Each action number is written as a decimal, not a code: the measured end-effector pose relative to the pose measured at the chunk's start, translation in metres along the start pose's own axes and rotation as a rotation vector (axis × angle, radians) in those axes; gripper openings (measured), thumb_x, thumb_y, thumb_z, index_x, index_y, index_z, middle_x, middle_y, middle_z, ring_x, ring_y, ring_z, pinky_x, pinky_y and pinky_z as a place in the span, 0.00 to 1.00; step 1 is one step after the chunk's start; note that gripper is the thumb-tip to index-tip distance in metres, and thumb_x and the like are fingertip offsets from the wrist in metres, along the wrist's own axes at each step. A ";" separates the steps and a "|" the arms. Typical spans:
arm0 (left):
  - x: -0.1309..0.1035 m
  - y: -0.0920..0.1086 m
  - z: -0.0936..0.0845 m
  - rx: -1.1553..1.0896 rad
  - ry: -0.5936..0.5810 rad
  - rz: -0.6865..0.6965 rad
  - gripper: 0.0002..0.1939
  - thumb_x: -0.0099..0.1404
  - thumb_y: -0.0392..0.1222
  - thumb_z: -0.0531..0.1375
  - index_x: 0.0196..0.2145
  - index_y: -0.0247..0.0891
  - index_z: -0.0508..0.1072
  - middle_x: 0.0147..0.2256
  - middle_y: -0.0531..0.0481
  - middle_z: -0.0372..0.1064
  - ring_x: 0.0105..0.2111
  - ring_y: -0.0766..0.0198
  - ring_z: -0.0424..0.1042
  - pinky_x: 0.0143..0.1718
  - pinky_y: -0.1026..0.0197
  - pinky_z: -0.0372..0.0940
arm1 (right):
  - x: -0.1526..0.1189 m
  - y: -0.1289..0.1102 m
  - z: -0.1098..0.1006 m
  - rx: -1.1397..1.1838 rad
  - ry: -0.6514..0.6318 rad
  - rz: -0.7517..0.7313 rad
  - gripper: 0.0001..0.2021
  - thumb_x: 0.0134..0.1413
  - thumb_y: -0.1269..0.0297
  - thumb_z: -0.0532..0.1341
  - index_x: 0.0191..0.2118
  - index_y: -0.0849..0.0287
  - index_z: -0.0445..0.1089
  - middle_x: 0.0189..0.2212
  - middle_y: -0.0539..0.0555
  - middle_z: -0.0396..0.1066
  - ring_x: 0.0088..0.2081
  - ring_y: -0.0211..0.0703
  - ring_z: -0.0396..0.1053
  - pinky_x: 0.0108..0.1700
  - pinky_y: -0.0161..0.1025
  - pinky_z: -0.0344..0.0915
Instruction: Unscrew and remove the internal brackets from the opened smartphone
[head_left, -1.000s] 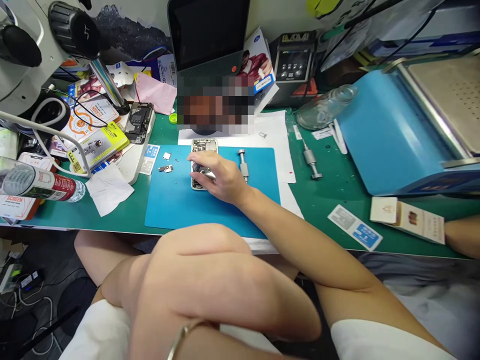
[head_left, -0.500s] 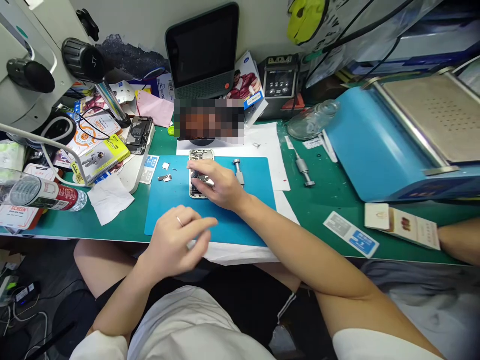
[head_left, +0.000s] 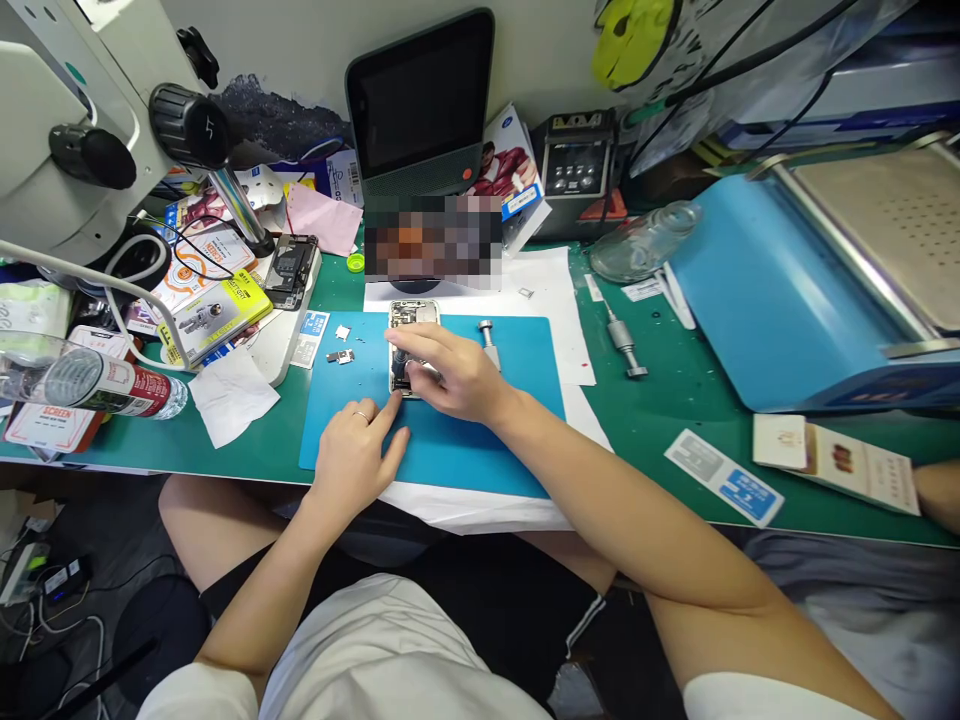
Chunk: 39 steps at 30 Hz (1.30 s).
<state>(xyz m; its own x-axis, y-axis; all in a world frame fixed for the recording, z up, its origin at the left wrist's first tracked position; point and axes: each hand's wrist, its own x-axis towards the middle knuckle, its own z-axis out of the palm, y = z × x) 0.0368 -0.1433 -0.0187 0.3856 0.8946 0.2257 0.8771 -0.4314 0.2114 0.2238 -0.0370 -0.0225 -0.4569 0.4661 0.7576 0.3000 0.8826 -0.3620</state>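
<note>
An opened phone [head_left: 415,312] in a light frame lies on the blue mat [head_left: 480,440], its inner parts showing at the top. My right hand [head_left: 457,375] covers its right and lower side, fingers bent around a small dark piece [head_left: 400,368] that I cannot make out. My left hand [head_left: 356,450], with a ring on one finger, is at the mat's front left. Its forefinger reaches the phone's lower edge and its thumb stands apart. Small metal parts [head_left: 341,356] lie left of the phone. A small screwdriver [head_left: 489,343] lies right of it.
Another screwdriver [head_left: 622,340] and a glass jar [head_left: 641,243] lie to the right, before a blue machine [head_left: 720,290]. A plastic bottle [head_left: 127,388], a tissue [head_left: 232,395] and boxes crowd the left. Another person's arm [head_left: 941,495] shows at the right edge.
My left hand has moved forward to the phone's lower edge, from hovering nearer my body. My right hand stays over the phone. The whole view has shifted slightly.
</note>
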 end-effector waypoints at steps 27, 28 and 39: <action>-0.004 -0.003 -0.002 -0.066 0.015 -0.014 0.22 0.77 0.49 0.54 0.63 0.39 0.69 0.42 0.44 0.68 0.35 0.60 0.70 0.36 0.57 0.67 | -0.008 0.000 0.010 0.152 0.061 0.172 0.28 0.68 0.70 0.60 0.69 0.50 0.56 0.46 0.53 0.79 0.40 0.38 0.79 0.45 0.37 0.81; -0.004 -0.003 -0.002 -0.065 0.014 -0.014 0.22 0.77 0.49 0.54 0.63 0.39 0.69 0.42 0.44 0.68 0.35 0.60 0.70 0.36 0.57 0.66 | -0.008 0.000 0.010 0.151 0.061 0.172 0.28 0.68 0.70 0.60 0.70 0.50 0.56 0.46 0.53 0.79 0.40 0.38 0.79 0.45 0.37 0.81; -0.003 -0.003 -0.002 -0.089 0.008 -0.008 0.22 0.77 0.49 0.54 0.63 0.37 0.70 0.42 0.44 0.68 0.37 0.58 0.72 0.37 0.57 0.67 | -0.008 -0.001 0.008 0.135 0.073 0.181 0.26 0.69 0.67 0.59 0.69 0.49 0.57 0.47 0.53 0.79 0.41 0.39 0.80 0.44 0.36 0.81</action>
<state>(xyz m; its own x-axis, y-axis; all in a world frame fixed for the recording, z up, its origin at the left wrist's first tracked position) 0.0322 -0.1453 -0.0180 0.3765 0.8972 0.2309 0.8508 -0.4335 0.2970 0.2202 -0.0409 -0.0325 -0.3426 0.6158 0.7095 0.2546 0.7878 -0.5608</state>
